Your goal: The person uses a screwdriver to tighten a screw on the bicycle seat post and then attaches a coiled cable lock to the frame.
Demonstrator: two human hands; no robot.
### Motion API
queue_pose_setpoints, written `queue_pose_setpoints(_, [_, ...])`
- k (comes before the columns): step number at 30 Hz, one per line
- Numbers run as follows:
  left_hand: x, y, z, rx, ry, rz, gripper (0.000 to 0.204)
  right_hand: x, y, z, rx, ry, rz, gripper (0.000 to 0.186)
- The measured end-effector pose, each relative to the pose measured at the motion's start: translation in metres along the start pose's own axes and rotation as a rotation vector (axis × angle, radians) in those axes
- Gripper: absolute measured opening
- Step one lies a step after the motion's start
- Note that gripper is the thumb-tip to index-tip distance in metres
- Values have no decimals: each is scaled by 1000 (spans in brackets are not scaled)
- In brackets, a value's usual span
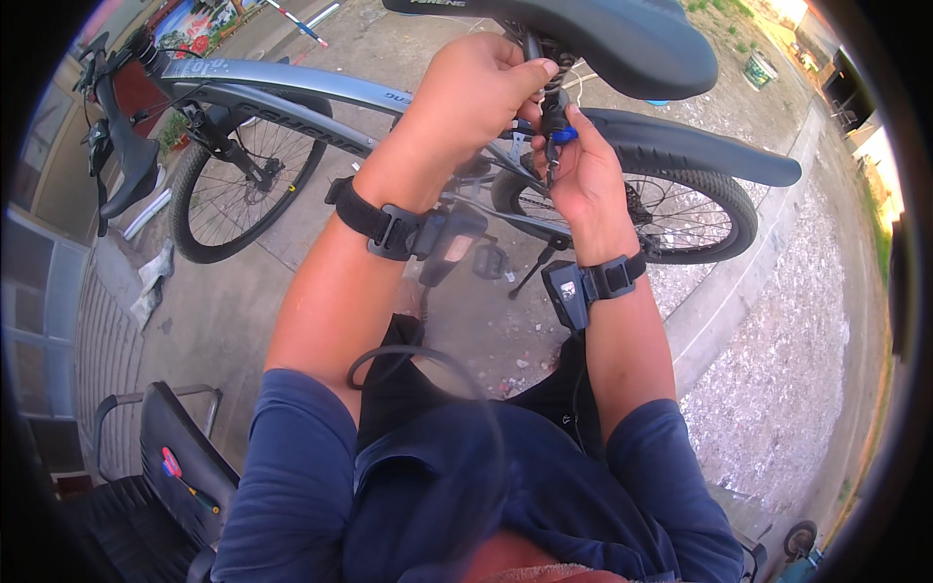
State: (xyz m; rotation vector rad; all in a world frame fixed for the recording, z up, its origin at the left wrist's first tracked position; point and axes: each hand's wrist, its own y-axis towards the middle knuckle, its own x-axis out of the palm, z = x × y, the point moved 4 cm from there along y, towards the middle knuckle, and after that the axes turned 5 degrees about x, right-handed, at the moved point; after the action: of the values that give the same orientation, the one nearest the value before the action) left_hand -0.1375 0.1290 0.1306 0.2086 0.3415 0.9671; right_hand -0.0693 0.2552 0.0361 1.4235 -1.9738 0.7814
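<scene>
A grey bicycle [301, 85] stands across the upper part of the head view, its black saddle [641, 49] nearest my hands. Beneath the saddle, around the seatpost, is a black coiled cable lock [554, 105] with a blue part [564, 135]. My left hand [476, 92] is closed, thumb and fingers pinching the lock's upper portion just under the saddle. Lower down, my right hand [591, 180] curls around the lock's lower end by the blue part. A small dark piece [552, 167] hangs there against the palm; I cannot tell exactly what it is.
Behind the seatpost, a black rear mudguard [700, 151] reaches right over the rear wheel [734, 219]. The kickstand [535, 270] is down. At lower left a black chair [136, 505] carries a red-handled tool [173, 464]. A bucket [760, 70] stands far right.
</scene>
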Motion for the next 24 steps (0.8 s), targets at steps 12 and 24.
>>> queue_pose_setpoints(12, [13, -25, -4, 260, 460, 55, 23, -6, 38, -52, -116, -293, 36, 27])
queue_pose_setpoints(24, [1, -14, -6, 278, 464, 41, 41, -26, -13, -36, 121, -36, -53, 32])
